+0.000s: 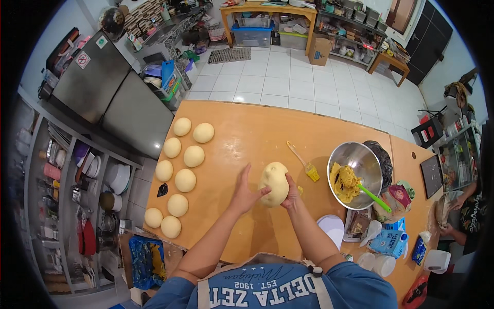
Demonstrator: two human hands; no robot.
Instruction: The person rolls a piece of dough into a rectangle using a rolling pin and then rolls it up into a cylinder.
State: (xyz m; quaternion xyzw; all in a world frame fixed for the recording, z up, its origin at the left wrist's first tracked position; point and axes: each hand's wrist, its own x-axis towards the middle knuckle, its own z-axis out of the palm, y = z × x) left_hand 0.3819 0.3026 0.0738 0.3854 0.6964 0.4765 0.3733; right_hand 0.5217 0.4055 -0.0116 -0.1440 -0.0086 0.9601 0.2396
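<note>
Touching one dough ball: two hands

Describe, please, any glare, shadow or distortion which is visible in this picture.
Head view: glare spot on the dark refrigerator, reflections on white floor tiles; soft shadow on the table below the held dough ball; the left shelving unit bends near the black rim.

Both bare forearms reached forward. The left hand was splayed, thumb inward; the right hand was cupped.
</note>
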